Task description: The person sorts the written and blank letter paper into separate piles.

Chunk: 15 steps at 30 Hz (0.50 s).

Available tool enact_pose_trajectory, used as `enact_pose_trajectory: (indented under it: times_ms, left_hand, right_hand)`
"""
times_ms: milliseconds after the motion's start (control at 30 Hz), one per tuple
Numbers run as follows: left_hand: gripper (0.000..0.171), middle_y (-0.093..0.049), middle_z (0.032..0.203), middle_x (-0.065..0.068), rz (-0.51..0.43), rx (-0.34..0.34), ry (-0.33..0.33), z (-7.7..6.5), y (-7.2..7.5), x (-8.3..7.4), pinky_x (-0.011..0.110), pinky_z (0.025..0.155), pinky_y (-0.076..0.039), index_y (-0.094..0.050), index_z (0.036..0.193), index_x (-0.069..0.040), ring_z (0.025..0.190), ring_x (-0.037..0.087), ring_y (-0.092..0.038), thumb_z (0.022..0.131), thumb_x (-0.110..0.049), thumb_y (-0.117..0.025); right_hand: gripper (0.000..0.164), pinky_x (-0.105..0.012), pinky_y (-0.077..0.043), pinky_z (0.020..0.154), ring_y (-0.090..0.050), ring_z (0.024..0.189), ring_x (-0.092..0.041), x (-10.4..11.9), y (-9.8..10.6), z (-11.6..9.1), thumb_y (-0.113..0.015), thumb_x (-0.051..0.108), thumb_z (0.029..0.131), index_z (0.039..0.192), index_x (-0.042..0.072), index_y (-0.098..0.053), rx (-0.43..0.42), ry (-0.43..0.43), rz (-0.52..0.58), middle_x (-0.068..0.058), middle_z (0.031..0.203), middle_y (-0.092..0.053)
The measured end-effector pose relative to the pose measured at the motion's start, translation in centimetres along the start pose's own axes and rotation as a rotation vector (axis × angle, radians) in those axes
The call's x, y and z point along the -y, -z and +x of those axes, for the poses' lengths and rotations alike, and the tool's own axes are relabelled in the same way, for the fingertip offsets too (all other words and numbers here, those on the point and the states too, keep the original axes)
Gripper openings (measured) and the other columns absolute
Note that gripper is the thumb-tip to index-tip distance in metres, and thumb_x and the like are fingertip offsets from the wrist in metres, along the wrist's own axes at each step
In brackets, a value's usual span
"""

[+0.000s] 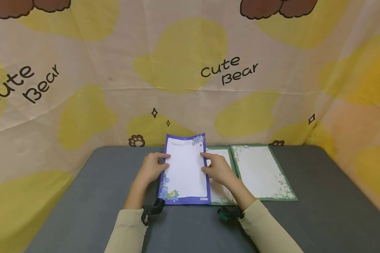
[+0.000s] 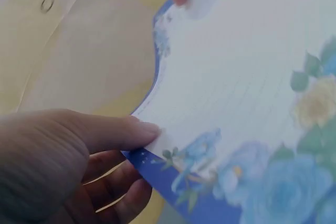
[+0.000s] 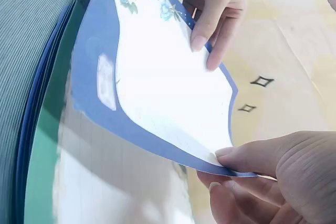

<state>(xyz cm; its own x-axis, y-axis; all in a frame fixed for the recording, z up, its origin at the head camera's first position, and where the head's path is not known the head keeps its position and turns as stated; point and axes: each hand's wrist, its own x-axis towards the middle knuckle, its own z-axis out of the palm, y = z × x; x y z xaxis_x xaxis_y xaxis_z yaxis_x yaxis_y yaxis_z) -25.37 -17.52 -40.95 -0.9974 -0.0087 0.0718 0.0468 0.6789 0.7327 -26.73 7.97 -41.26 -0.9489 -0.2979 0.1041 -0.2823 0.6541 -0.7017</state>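
A sheet of floral stationery paper (image 1: 187, 172) with a blue-violet border and faint ruled lines is held by both hands. My left hand (image 1: 152, 168) pinches its left edge, thumb in front and fingers behind, as the left wrist view shows. On the opposite edge, my right hand (image 1: 219, 169) pinches it the same way. The paper (image 3: 157, 66) bows between the hands, raised over a green-bordered sheet (image 3: 105, 171). Blue flowers (image 2: 273, 182) and a pale yellow one decorate a corner. Small writing at the top is too faint to read.
To the right lies another green-bordered sheet (image 1: 259, 172) with white flowers, slightly angled beside the partly covered green one (image 1: 220, 151). Several blue edges (image 3: 31, 114) show beneath the green sheet. Behind the grey table (image 1: 304, 225) hangs a patterned cloth (image 1: 183, 63).
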Motion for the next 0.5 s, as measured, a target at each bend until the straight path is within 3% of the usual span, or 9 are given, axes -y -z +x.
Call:
enact_pose_trajectory:
  times_ms: [100, 167, 267, 367, 500]
  left_hand:
    - [0.035, -0.048, 0.065, 0.004, 0.007, 0.003, 0.033, -0.1, 0.9, 1.0, 0.027, 0.049, -0.036, -0.071, 0.126, -0.005, 0.052, 0.013, -0.040, 0.091, -0.007, -0.071]
    - [0.035, -0.056, 0.070, 0.007, 0.017, 0.002, 0.051, -0.1, 1.4, 1.7, 0.027, 0.050, -0.038, -0.071, 0.126, -0.004, 0.055, 0.014, -0.043, 0.091, -0.007, -0.070]
    - [0.035, -0.068, 0.092, 0.016, 0.042, -0.005, 0.073, -0.2, 2.0, 2.7, 0.028, 0.054, -0.041, -0.071, 0.125, -0.003, 0.065, 0.018, -0.050, 0.091, -0.006, -0.069]
    - [0.034, -0.070, 0.113, 0.023, 0.069, -0.009, 0.091, -0.1, 2.4, 3.5, 0.029, 0.060, -0.045, -0.071, 0.125, -0.003, 0.078, 0.023, -0.058, 0.091, -0.006, -0.069]
    - [0.033, -0.066, 0.128, 0.027, 0.108, 0.005, 0.089, -0.2, 3.1, 4.7, 0.040, 0.075, -0.056, -0.071, 0.124, -0.001, 0.099, 0.034, -0.066, 0.091, -0.004, -0.067]
  right_hand:
    - [0.055, -0.025, -0.050, 0.052, -0.061, 0.058, -0.012, 0.6, -1.1, 0.5, -0.073, 0.006, 0.089, 0.142, 0.006, -0.059, 0.013, 0.016, 0.017, -0.017, 0.107, -0.075]
    - [0.055, -0.024, -0.049, 0.051, -0.059, 0.056, -0.011, 0.8, -1.8, 0.8, -0.073, 0.005, 0.088, 0.141, 0.005, -0.059, 0.019, 0.023, 0.021, -0.016, 0.103, -0.076]
    - [0.054, -0.023, -0.048, 0.050, -0.056, 0.053, -0.010, 1.2, -2.9, 1.2, -0.074, 0.004, 0.088, 0.140, 0.004, -0.060, 0.036, 0.031, 0.031, -0.015, 0.095, -0.075]
    - [0.055, -0.026, -0.050, 0.049, -0.056, 0.051, -0.015, 1.4, -4.0, 1.7, -0.074, 0.003, 0.087, 0.140, 0.002, -0.060, 0.063, 0.038, 0.040, -0.018, 0.089, -0.074]
    - [0.053, -0.035, -0.060, 0.072, -0.072, 0.086, -0.027, 1.9, -5.3, 2.2, -0.076, 0.005, 0.086, 0.137, 0.000, -0.062, 0.083, 0.063, -0.008, -0.021, 0.116, -0.074]
